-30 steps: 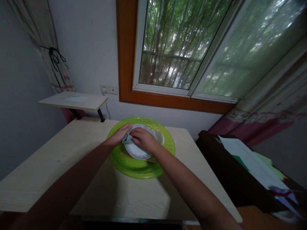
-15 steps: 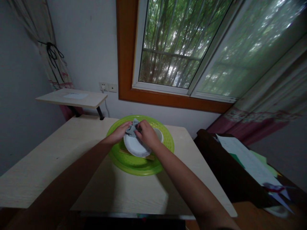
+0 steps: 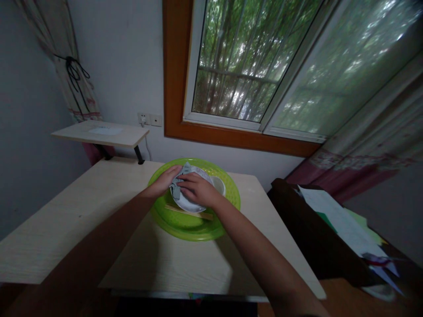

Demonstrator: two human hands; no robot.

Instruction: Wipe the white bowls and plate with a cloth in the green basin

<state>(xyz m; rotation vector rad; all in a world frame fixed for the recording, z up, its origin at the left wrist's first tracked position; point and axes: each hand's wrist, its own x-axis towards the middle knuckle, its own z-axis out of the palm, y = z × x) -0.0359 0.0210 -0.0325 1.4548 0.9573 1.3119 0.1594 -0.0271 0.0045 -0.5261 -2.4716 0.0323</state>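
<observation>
A white plate [image 3: 189, 204] is held tilted over a round green basin [image 3: 194, 233]. My left hand [image 3: 166, 179] is closed on the plate's left edge. A grey cloth [image 3: 176, 190] lies across the left part of the plate. My right hand [image 3: 197, 188] is closed on the cloth, fingers pressing it against the plate; the fingertips are partly hidden. In the basin, just right of my right hand, sits a white bowl [image 3: 219, 185]. Wooden chopsticks [image 3: 201, 215] lie in the basin in front of the plate.
The basin stands on a pale wooden table [image 3: 185, 268]. A small raised shelf [image 3: 99, 134] with a paper on it rises at the back left. A dark brown surface [image 3: 297, 233] with papers [image 3: 337, 215] is on the right, below a window [image 3: 241, 66].
My right hand has flattened from a pinch on the cloth to fingers laid over it. The cloth now spreads lower along the plate's left side.
</observation>
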